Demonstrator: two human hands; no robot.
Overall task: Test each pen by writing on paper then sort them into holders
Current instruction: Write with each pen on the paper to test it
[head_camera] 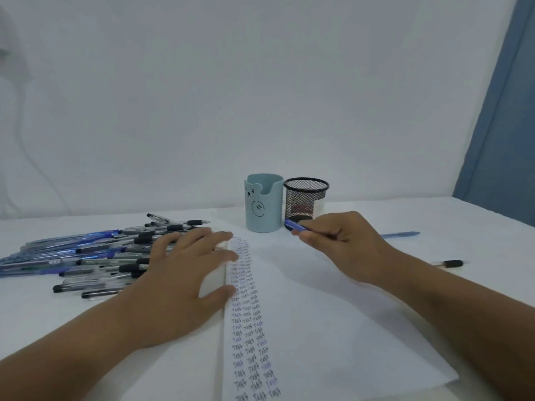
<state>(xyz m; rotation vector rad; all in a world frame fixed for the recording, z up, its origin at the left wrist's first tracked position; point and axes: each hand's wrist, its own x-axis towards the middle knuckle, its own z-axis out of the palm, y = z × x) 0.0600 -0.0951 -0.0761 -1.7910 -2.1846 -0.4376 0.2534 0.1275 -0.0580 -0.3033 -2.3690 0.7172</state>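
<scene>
A white sheet of paper (318,328) lies on the table, with columns of the handwritten word "Test" down its left side. My left hand (185,273) lies flat with spread fingers on the paper's left edge. My right hand (344,244) grips a blue pen (295,226) above the paper's top, its end pointing at the holders. A pale blue bear-faced holder (264,206) and a black mesh holder (306,199) stand side by side behind the paper. A heap of several blue and black pens (95,250) lies at the left.
One blue pen (401,234) lies on the table to the right behind my right hand, and a black-capped pen (450,264) lies further right. A white wall rises behind the table. A blue curtain (503,125) hangs at the far right.
</scene>
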